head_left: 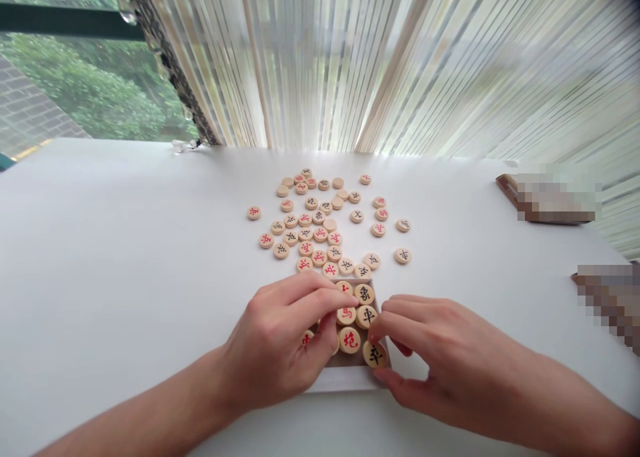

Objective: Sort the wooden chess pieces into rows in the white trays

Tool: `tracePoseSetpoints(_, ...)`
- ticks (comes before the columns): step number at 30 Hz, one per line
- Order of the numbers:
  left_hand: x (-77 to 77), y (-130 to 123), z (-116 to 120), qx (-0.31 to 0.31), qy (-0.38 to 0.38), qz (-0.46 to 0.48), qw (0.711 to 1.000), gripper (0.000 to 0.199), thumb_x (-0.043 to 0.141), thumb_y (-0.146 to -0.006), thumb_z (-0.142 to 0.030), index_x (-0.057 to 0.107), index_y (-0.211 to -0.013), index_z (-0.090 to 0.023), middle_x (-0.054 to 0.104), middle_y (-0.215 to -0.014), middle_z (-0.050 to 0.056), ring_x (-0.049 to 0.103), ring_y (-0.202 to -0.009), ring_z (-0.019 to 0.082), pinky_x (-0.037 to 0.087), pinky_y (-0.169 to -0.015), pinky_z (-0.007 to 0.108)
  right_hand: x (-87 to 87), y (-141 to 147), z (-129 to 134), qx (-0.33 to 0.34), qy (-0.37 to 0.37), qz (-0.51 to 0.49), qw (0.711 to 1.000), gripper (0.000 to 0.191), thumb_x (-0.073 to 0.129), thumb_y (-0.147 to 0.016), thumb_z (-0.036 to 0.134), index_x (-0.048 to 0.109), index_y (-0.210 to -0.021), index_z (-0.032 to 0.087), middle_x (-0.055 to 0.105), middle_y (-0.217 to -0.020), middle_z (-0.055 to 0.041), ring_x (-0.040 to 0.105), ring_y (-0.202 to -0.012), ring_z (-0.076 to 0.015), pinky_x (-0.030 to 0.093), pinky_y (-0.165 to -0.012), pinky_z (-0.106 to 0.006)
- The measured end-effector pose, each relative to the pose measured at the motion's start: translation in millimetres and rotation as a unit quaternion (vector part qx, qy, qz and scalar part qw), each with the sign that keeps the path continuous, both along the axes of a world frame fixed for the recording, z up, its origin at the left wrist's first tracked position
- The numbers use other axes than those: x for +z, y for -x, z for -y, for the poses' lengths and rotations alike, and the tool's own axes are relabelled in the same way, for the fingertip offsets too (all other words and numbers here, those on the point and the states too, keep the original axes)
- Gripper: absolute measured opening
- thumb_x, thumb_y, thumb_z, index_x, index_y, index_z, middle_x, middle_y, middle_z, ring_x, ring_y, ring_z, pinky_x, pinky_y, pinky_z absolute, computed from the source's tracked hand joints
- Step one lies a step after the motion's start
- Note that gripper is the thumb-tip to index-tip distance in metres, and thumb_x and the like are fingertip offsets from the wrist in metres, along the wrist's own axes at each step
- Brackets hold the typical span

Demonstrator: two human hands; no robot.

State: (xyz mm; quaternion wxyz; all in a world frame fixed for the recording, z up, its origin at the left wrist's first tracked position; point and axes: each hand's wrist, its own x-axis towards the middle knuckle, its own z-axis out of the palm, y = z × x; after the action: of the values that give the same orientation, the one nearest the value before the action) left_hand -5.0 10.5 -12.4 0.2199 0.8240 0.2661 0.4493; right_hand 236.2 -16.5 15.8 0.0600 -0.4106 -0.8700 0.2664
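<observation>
Disc [375, 357] gripped in R hand [440, 343], L hand [280, 330] (grip unclear) partly hiding box [345, 379], pcs [319, 257] beyond.

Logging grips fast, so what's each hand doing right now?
Left hand: fingers bent over the box; can't tell if it grips a piece.
Right hand: thumb and finger closed on the black-marked piece nearest me.

Daylight pours in through the sheer striped curtain [320, 63] across the top, leaving everything bright and cool, with soft, faint shadows at lower centre. The white tabletop [150, 243] looks pale and evenly lit. Toward the upper right the stripes stretch and smear, the extreme corner darkens, and blocky pixelation covers two patches at right.
</observation>
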Motion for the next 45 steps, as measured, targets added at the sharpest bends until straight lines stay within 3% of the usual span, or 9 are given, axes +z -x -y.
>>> tracePoseSetpoints(5,1.5,-0.8,2.0,-0.006,-0.001,-0.002,1.0,0.023,0.059,-0.094,0.001,0.075,-0.106,-0.01,0.074,-0.091,0.009,0.07,-0.08,0.015,0.058,-0.072,0.025,-0.5,-2.5,1.8,-0.001,-0.004,0.032,0.999,0.003,0.066,-0.093,0.018,0.067,-0.094,0.021,0.07,-0.087,-0.0031,0.064,-0.072,-0.0197,0.042,-0.065,-0.033)
tracePoseSetpoints(9,1.8,-1.4,3.8,-0.002,0.001,-0.009,1.0,0.023,0.06,-0.095,0.0,0.075,-0.108,-0.011,0.075,-0.092,0.008,0.069,-0.081,0.014,0.058,-0.074,0.025,-0.7,-1.7,4.1,0.007,-0.008,0.034,0.999,0.009,0.063,-0.096,0.017,0.071,-0.092,0.021,0.07,-0.083,-0.0028,0.066,-0.069,-0.0192,0.039,-0.062,-0.033)
tracePoseSetpoints(18,3.4,-1.9,4.1,-0.002,-0.005,-0.008,1.0,0.022,0.061,-0.093,0.001,0.076,-0.105,-0.009,0.075,-0.091,0.009,0.07,-0.08,0.015,0.058,-0.072,0.025,-9.9,5.0,7.9,0.018,-0.103,0.005,0.995,0.006,0.074,-0.092,0.015,0.077,-0.092,0.02,0.071,-0.074,0.0011,0.065,-0.06,-0.017,0.035,-0.057,-0.034)
tracePoseSetpoints(26,2.2,-2.4,4.4,-0.001,-0.007,-0.005,1.0,0.022,0.061,-0.093,0.002,0.077,-0.103,-0.008,0.076,-0.091,0.009,0.072,-0.081,0.015,0.059,-0.074,0.026,-11.9,5.7,9.5,0.027,-0.149,-0.009,0.988,0.02,0.064,-0.096,0.008,0.073,-0.083,0.019,0.066,-0.068,0.0021,0.059,-0.054,-0.0149,0.034,-0.054,-0.035)
tracePoseSetpoints(45,1.4,-2.9,4.5,-0.002,-0.005,-0.008,1.0,0.022,0.061,-0.092,0.002,0.077,-0.103,-0.008,0.077,-0.092,0.009,0.071,-0.081,0.015,0.059,-0.074,0.026,-13.1,7.6,11.9,0.019,-0.147,-0.025,0.989,0.022,0.059,-0.097,0.007,0.072,-0.084,0.019,0.066,-0.068,0.0019,0.059,-0.054,-0.0148,0.036,-0.053,-0.033)
